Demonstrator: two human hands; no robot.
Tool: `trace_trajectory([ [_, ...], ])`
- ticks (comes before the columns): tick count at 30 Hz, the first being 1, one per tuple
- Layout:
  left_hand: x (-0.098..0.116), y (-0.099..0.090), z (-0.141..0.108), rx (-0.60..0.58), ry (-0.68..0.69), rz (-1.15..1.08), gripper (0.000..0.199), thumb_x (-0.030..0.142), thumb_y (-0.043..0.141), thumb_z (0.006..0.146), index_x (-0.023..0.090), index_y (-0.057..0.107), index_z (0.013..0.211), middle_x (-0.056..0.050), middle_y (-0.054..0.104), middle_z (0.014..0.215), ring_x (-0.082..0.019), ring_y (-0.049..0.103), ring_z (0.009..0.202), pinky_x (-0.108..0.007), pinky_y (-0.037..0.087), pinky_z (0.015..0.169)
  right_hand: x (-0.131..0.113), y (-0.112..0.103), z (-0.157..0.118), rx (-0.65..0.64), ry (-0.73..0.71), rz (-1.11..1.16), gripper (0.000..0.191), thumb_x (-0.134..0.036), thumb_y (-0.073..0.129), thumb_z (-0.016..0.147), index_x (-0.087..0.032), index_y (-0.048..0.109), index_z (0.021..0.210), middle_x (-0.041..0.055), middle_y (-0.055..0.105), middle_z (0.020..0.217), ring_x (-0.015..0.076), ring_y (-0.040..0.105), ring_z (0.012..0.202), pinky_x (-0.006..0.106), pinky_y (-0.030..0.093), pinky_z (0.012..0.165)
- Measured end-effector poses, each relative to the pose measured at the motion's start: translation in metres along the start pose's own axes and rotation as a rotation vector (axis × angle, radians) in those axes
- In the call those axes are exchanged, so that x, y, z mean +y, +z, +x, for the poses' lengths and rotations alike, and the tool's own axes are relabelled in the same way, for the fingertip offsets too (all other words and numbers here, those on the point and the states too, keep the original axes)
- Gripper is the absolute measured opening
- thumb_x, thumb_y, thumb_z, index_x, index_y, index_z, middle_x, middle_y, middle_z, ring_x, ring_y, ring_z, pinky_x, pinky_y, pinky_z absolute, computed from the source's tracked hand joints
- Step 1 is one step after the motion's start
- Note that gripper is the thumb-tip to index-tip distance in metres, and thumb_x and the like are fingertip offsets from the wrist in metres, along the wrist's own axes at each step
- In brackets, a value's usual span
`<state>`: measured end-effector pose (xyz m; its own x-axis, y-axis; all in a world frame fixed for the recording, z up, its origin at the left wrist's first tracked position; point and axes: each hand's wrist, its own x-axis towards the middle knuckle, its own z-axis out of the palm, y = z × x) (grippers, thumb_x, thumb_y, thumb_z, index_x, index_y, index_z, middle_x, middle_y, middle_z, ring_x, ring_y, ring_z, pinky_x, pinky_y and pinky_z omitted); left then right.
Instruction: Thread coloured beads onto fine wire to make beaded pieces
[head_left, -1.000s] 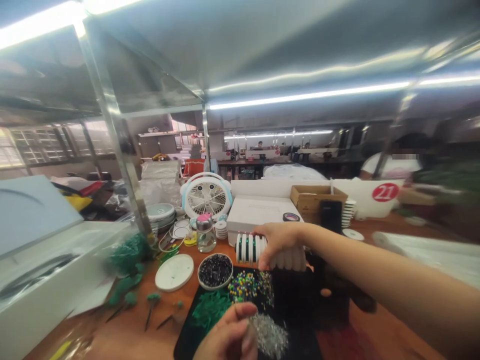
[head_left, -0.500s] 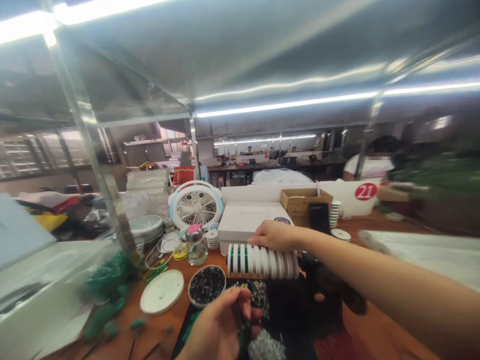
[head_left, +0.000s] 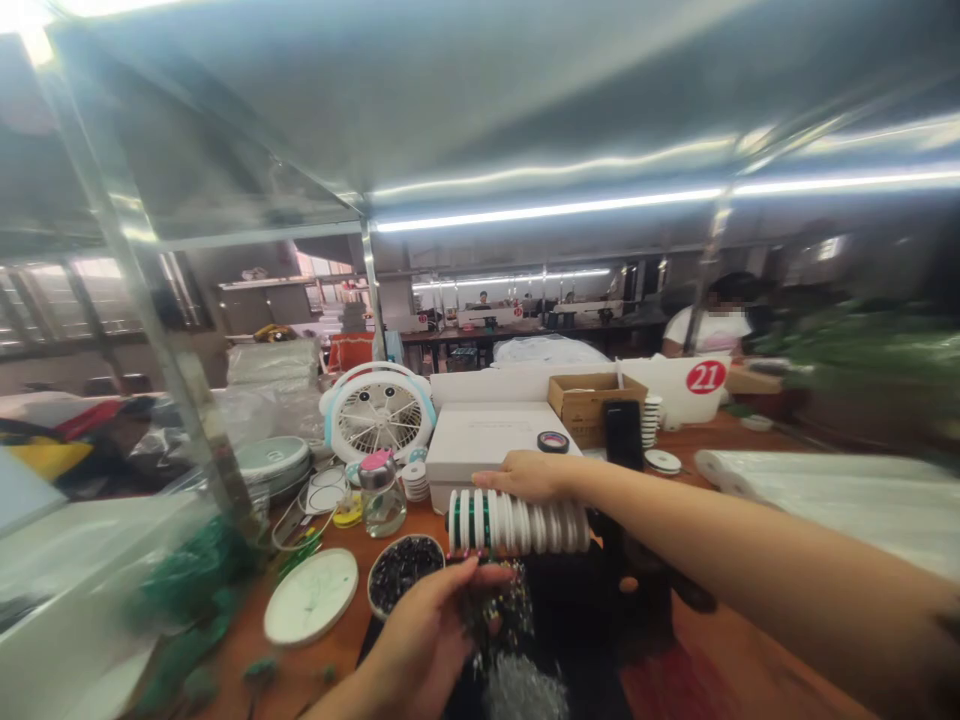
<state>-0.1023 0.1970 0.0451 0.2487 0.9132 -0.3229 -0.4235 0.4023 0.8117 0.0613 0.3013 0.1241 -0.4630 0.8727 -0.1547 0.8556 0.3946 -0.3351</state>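
Observation:
A row of white spools [head_left: 525,522] lies sideways on a holder at the middle of the bench, with green wire or thread on those at the left end. My right hand [head_left: 525,474] reaches across from the right and grips the spools from above, its fingers curled over them. Just below and in front, my left hand [head_left: 435,625] is closed, thumb and forefinger together near the spools. What it pinches is too fine to make out. Small multicoloured beads [head_left: 514,600] and a clear glittery heap [head_left: 525,688] lie beside it on a black mat [head_left: 581,620].
Left of the mat are a bowl of black beads [head_left: 407,572], a white lid [head_left: 311,597] and a glass jar [head_left: 383,500]. Behind stand a fan [head_left: 380,412], a white box [head_left: 487,432] and a cardboard box [head_left: 592,405]. A metal post [head_left: 202,430] rises at left; a person [head_left: 709,325] sits beyond.
My left hand has moved up closer to the spools, its thumb and forefinger reaching their lower edge. My right hand stays on the spools. The view has shifted slightly.

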Motion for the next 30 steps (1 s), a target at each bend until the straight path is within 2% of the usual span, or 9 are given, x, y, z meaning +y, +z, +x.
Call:
trace_trajectory([
  [3, 0.001, -0.003, 0.000, -0.029, -0.008, 0.068, 0.029, 0.033, 0.056, 0.083, 0.008, 0.070, 0.081, -0.013, 0.068, 0.099, -0.021, 0.059, 0.084, -0.032, 0.043, 0.075, -0.001, 0.001, 0.002, 0.010, -0.002, -0.031, 0.077, -0.066, 0.025, 0.086, -0.005, 0.066, 0.106, 0.0201, 0.065, 0.108, 0.0290, 0.063, 0.094, 0.032, 0.046, 0.077],
  [7, 0.002, -0.008, 0.006, -0.026, 0.027, 0.095, 0.027, 0.036, 0.060, 0.081, 0.011, 0.070, 0.079, -0.012, 0.068, 0.098, -0.021, 0.058, 0.088, -0.032, 0.044, 0.075, 0.001, 0.003, 0.008, 0.112, -0.009, -0.103, 0.071, -0.063, 0.024, 0.088, -0.010, 0.071, 0.091, 0.0158, 0.071, 0.092, 0.0250, 0.065, 0.083, 0.028, 0.046, 0.070],
  [12, 0.001, -0.015, 0.015, -0.043, 0.076, 0.202, 0.034, 0.044, 0.059, 0.080, 0.011, 0.067, 0.073, -0.013, 0.068, 0.091, -0.022, 0.058, 0.082, -0.033, 0.044, 0.069, -0.006, 0.001, 0.000, 0.310, 0.004, -0.231, 0.066, -0.057, 0.027, 0.090, -0.008, 0.071, 0.097, 0.0225, 0.067, 0.103, 0.0338, 0.059, 0.100, 0.038, 0.042, 0.083],
  [15, 0.001, -0.021, 0.019, -0.087, 0.040, 0.201, 0.037, 0.048, 0.057, 0.080, 0.012, 0.065, 0.073, -0.012, 0.068, 0.085, -0.023, 0.060, 0.083, -0.034, 0.045, 0.067, -0.015, 0.004, -0.016, 0.359, 0.009, -0.295, 0.063, -0.054, 0.029, 0.091, -0.007, 0.071, 0.097, 0.0239, 0.067, 0.100, 0.0351, 0.061, 0.097, 0.040, 0.044, 0.081],
  [19, 0.005, -0.027, 0.021, -0.190, -0.042, 0.184, 0.041, 0.051, 0.053, 0.081, 0.013, 0.064, 0.076, -0.013, 0.067, 0.092, -0.026, 0.059, 0.092, -0.035, 0.045, 0.067, -0.023, 0.016, -0.033, 0.373, 0.042, -0.350, 0.066, -0.053, 0.025, 0.092, -0.008, 0.072, 0.091, 0.0218, 0.070, 0.089, 0.0347, 0.065, 0.086, 0.039, 0.048, 0.071],
  [23, 0.008, -0.032, 0.021, -0.232, -0.063, 0.232, 0.044, 0.053, 0.051, 0.082, 0.012, 0.062, 0.074, -0.014, 0.065, 0.098, -0.028, 0.056, 0.101, -0.037, 0.045, 0.072, -0.020, 0.024, -0.031, 0.354, 0.041, -0.316, 0.069, -0.051, 0.016, 0.094, -0.010, 0.072, 0.093, 0.0211, 0.070, 0.090, 0.0338, 0.065, 0.089, 0.040, 0.048, 0.073],
  [25, 0.007, -0.035, 0.022, -0.225, -0.069, 0.216, 0.041, 0.051, 0.053, 0.082, 0.012, 0.061, 0.076, -0.014, 0.064, 0.100, -0.028, 0.057, 0.102, -0.038, 0.045, 0.074, -0.015, 0.023, -0.024, 0.330, 0.059, -0.255, 0.069, -0.052, 0.018, 0.093, -0.008, 0.071, 0.095, 0.0221, 0.069, 0.094, 0.0341, 0.064, 0.093, 0.040, 0.047, 0.076],
  [28, 0.003, -0.041, 0.022, -0.186, -0.043, 0.172, 0.033, 0.046, 0.058, 0.081, 0.015, 0.059, 0.093, -0.012, 0.059, 0.108, -0.026, 0.059, 0.099, -0.038, 0.046, 0.076, -0.010, 0.019, -0.016, 0.309, 0.065, -0.182, 0.066, -0.051, 0.023, 0.091, -0.005, 0.069, 0.099, 0.0229, 0.067, 0.100, 0.0333, 0.062, 0.097, 0.038, 0.046, 0.080],
  [30, 0.004, -0.047, 0.021, -0.134, -0.020, 0.188, 0.036, 0.046, 0.060, 0.079, 0.017, 0.055, 0.101, -0.011, 0.055, 0.116, -0.026, 0.058, 0.100, -0.040, 0.047, 0.076, -0.008, 0.017, -0.013, 0.300, 0.063, -0.166, 0.063, -0.050, 0.025, 0.090, -0.005, 0.069, 0.100, 0.0225, 0.068, 0.100, 0.0324, 0.063, 0.096, 0.037, 0.046, 0.081],
])
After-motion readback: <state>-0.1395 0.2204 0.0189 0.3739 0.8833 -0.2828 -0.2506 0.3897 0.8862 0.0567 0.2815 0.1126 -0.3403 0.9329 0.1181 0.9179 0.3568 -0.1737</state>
